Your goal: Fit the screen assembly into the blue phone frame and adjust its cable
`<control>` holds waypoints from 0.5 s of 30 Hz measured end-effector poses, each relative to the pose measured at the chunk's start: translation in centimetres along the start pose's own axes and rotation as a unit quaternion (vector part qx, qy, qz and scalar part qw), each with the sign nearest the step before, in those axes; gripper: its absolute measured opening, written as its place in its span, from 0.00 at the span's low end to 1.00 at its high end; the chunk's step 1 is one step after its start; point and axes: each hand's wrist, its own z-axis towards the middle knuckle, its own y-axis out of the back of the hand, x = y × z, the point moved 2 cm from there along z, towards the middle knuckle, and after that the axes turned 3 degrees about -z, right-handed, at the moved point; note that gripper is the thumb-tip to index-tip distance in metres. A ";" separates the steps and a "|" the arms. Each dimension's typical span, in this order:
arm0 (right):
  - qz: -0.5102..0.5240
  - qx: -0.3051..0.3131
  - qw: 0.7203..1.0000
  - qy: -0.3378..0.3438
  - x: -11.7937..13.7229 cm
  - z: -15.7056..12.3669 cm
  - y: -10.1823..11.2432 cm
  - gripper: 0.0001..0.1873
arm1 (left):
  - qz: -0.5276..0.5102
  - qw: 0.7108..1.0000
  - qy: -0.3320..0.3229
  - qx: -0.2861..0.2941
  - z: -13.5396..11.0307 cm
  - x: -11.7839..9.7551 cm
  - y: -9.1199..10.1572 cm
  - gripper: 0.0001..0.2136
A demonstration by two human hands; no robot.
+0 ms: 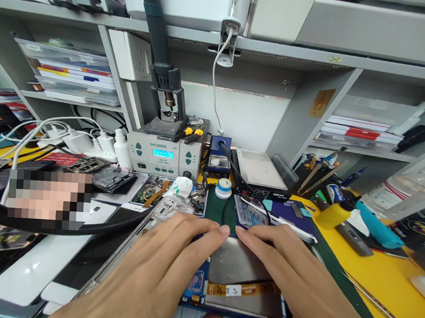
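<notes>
Gray shelves [294,53] stand behind a yellow table [389,273]. Low in front is an opened gadget [242,261], shiny silver with a blue edge and an orange strip [257,290]. Left hand [167,252] and right hand [281,259] pinch its sides, fingertips close together.

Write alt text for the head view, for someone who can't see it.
A person's left hand and right hand hold a flat rectangular electronic device with a silver metal panel and an orange ribbon cable. Beyond it are a boxy grey station with a lit blue display and, to the right, a yellow plastic bottle.
</notes>
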 end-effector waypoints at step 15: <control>-0.002 0.006 1.000 -0.004 0.2 0.1 0.2 0.36 | -0.035 0.999 0.011 -0.004 0.4 -0.3 0.2 0.41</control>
